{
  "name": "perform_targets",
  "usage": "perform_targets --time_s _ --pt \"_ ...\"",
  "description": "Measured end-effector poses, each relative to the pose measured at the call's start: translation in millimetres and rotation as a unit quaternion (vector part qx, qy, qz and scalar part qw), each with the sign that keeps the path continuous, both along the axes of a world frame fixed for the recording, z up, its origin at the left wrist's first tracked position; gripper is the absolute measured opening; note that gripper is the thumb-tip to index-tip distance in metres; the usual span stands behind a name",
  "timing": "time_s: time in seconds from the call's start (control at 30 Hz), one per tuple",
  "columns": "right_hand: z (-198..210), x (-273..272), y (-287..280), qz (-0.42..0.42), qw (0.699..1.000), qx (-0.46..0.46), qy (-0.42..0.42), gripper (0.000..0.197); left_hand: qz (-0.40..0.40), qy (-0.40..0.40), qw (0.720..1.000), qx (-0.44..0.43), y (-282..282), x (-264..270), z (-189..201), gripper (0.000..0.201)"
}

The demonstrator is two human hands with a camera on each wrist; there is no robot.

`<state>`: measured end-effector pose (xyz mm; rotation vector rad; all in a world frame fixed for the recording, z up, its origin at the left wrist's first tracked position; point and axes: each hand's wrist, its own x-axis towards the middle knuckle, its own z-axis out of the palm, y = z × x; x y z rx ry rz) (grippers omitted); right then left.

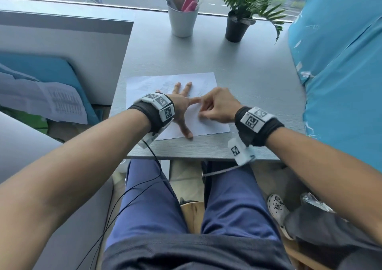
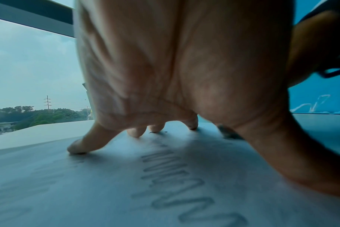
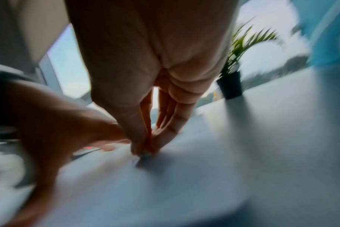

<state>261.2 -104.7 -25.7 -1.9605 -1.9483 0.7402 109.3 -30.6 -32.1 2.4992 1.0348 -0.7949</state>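
The paper (image 1: 206,81) is a white sheet with faint grey writing on it. It lies flat on the grey counter (image 1: 248,63), close to the front edge and turned a little crooked.

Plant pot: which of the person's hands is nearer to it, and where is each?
Right. The right hand, pinching a small dark thing on the paper, lies in front of the pot, slightly left; the left hand presses the paper farther left.
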Motion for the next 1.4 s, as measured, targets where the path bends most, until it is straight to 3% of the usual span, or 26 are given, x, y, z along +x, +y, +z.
perform_targets --time_s 0.1,0.23,0.37,0.5,0.6,0.77,0.87,1.03,1.13,1.3,1.4 --pt "3.1 4.7 1.6 -0.035 0.999 0.020 -0.009 0.002 0.003 -0.001 1.000 0.000 0.0 0.1 0.1 0.145" --pt "1.7 -13.7 -14.2 0.054 0.998 -0.041 0.016 0.014 0.000 -0.002 1.000 0.004 -0.1 0.1 -1.8 0.147" --pt "5.0 8.7 0.3 -0.031 0.999 0.002 0.007 0.012 0.003 0.004 1.000 0.003 -2.8 0.8 2.3 0.145" --pt "-1.0 -5.7 -14.7 0.048 0.997 -0.045 0.026 0.007 -0.004 0.006 1.000 0.006 -1.5 0.9 0.9 0.147" --pt "5.4 15.9 0.9 -0.041 0.999 -0.012 0.028 0.005 0.001 0.006 1.000 0.001 -2.7 1.5 2.8 0.146" --pt "-0.5 -4.4 -16.1 0.050 0.997 -0.045 0.029 0.006 -0.003 0.014 1.000 0.003 -3.6 1.7 4.2 0.147" --pt "2.8 16.6 -3.7 -0.040 0.999 -0.015 0.031 0.007 0.001 0.011 1.000 0.002 -5.1 1.9 5.6 0.145" --pt "0.4 -3.8 -23.3 0.037 0.998 -0.047 0.030 0.009 -0.002 0.013 1.000 0.005 -5.3 1.8 5.4 0.147" --pt "2.8 17.3 -8.7 -0.044 0.998 -0.020 0.027 0.008 0.001 0.017 1.000 0.005 -6.1 2.4 7.4 0.147" --pt "-2.2 -2.9 -29.8 0.027 0.998 -0.057 0.031 0.012 -0.007 0.029 1.000 0.005 -6.8 1.8 8.4 0.149" --pt "3.7 18.6 -11.1 -0.051 0.998 -0.035 0.028 0.008 -0.006 0.027 1.000 0.002 -7.6 2.4 9.4 0.148"
